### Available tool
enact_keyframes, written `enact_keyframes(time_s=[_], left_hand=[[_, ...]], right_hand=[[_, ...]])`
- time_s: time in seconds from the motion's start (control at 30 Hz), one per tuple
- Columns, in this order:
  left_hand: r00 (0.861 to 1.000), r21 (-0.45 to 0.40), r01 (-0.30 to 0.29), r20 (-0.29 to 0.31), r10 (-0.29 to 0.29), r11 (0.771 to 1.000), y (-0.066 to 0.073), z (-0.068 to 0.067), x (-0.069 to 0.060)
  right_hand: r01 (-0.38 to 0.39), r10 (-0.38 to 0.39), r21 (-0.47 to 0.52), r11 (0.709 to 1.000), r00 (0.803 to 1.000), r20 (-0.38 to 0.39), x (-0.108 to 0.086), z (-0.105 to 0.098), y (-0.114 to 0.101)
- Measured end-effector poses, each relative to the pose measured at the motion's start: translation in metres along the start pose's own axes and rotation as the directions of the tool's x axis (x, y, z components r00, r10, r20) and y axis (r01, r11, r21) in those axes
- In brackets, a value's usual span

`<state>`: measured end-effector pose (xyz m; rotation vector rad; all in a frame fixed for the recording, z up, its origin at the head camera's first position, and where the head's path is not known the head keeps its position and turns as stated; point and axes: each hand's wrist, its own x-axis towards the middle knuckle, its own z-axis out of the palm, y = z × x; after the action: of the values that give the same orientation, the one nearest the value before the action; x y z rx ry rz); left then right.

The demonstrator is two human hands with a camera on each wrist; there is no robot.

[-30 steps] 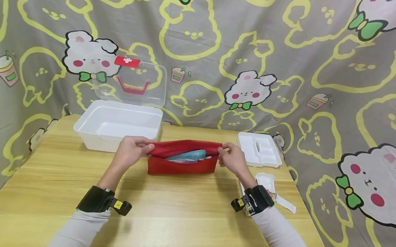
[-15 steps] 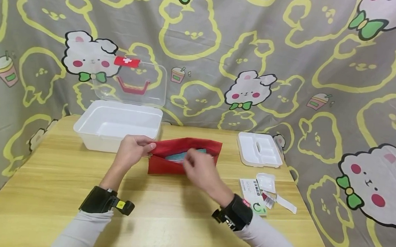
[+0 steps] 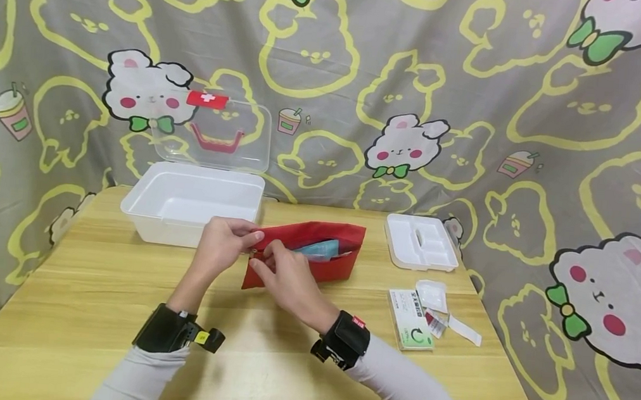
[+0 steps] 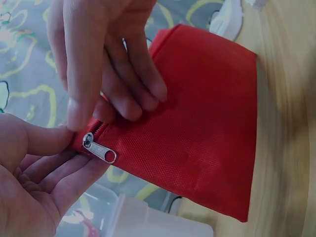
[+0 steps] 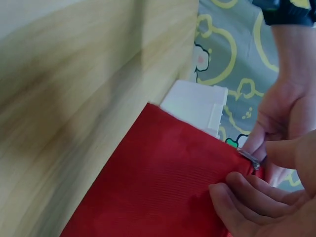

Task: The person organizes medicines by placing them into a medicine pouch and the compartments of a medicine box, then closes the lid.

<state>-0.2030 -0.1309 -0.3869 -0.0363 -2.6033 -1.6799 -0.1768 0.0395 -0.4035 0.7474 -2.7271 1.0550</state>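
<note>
A red zip pouch (image 3: 331, 269) is held above the table, its mouth gaping, with a teal item (image 3: 318, 250) visible inside. My left hand (image 3: 222, 246) pinches the pouch's left top corner. Beside it, my right hand (image 3: 292, 284) has its fingers at the left part of the opening, some resting on the front face. In the left wrist view the silver zipper pull (image 4: 100, 149) hangs at that corner, between the left hand (image 4: 37, 173) and the right hand's fingers (image 4: 81, 74). The right wrist view shows the zipper (image 5: 248, 157) near both hands.
An open white box (image 3: 160, 230) with a clear lid (image 3: 247, 127) stands at the back left. A white divided tray (image 3: 402, 242) lies at the back right. Nearer on the right are a green and white carton (image 3: 410, 319), a small clear packet (image 3: 431, 295) and a white strip (image 3: 465, 330).
My right hand has let go of the pouch's right corner and moved left across the opening to the zipper end. The pouch now tilts, its right side higher.
</note>
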Motion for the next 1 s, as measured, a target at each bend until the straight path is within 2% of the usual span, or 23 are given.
enact_keyframes(time_s=[0.13,0.3,0.43,0.7,0.83,1.0], left_hand=[[1.000,0.027,0.012,0.009,-0.012,1.000,0.006,0.003,-0.005],[1.000,0.093,-0.029,0.004,0.029,0.995,0.013,0.007,-0.010],[0.998,0.109,-0.067,0.006,0.067,0.992,0.016,0.010,-0.012],[0.996,0.067,-0.089,0.006,0.088,0.994,0.016,0.011,-0.013],[0.996,0.051,-0.088,0.007,0.088,0.995,0.016,0.012,-0.013],[0.995,0.060,-0.096,0.002,0.096,0.994,0.016,0.013,-0.014]], right_hand=[[-0.018,0.018,0.009,1.000,1.000,-0.010,0.002,0.002,0.001],[0.004,-0.005,-0.027,1.000,0.998,-0.060,0.003,0.004,0.003],[0.011,-0.014,-0.022,1.000,0.995,-0.103,0.003,0.004,0.004],[0.061,-0.067,-0.039,0.997,0.986,-0.152,0.000,0.002,0.005],[0.086,-0.084,0.000,0.996,0.983,-0.164,-0.001,0.000,0.006],[0.079,-0.063,0.071,0.994,0.978,-0.197,-0.001,0.000,0.008]])
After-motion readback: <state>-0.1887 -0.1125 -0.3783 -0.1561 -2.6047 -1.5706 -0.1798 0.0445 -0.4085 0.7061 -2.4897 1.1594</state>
